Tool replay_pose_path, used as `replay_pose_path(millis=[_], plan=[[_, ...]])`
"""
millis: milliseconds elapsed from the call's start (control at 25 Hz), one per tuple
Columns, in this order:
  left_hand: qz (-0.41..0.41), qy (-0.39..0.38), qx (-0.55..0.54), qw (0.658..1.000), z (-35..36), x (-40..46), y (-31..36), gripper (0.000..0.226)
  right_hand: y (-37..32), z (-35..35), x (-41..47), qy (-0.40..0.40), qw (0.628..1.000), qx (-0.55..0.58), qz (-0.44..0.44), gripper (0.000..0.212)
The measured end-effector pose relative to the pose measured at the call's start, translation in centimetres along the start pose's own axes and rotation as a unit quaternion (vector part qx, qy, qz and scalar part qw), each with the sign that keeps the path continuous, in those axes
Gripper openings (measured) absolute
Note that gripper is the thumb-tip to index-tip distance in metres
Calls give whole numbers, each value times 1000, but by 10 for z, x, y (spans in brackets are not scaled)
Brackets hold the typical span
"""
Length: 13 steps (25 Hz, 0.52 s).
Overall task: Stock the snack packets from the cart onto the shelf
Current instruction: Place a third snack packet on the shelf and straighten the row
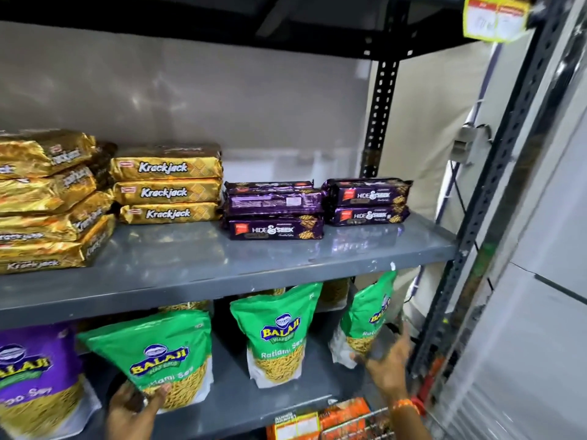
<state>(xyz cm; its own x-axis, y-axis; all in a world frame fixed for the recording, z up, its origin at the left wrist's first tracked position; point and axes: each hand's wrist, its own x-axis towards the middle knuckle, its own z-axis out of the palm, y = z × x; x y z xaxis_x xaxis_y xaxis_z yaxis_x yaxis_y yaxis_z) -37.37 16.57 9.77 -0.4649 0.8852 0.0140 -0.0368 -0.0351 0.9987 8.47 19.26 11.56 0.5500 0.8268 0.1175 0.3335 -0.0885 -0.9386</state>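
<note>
On the lower grey shelf (279,404) stand three green Balaji Ratlami Sev pouches. My left hand (133,408) grips the bottom of the left green pouch (158,354), which tilts to the left. The middle green pouch (276,331) stands upright on its own. My right hand (386,360) has its fingers spread against the right green pouch (368,315), which leans near the shelf's right end. A purple Balaji pouch (35,369) stands at the far left.
The upper shelf (222,268) carries gold Krackjack stacks (165,185) and purple Hide & Seek packs (368,201). A slotted upright post (495,185) bounds the right side. A wire cart with orange packets (346,420) sits at the bottom right. A yellow price tag (495,17) hangs above.
</note>
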Motion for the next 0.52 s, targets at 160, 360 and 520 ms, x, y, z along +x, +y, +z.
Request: replay_pose_path(millis=[160,360,520], plan=[[-20,10,25,999,-2,-2,-10,35,15,2,39,-88,995,30,-18,131],[-19,43,54,997,2,-8,-1,31,31,28,37,21,998,53,8,96],[-40,96,46,994,6,-20,12,38,-8,26,10,66,995,-21,66,105]])
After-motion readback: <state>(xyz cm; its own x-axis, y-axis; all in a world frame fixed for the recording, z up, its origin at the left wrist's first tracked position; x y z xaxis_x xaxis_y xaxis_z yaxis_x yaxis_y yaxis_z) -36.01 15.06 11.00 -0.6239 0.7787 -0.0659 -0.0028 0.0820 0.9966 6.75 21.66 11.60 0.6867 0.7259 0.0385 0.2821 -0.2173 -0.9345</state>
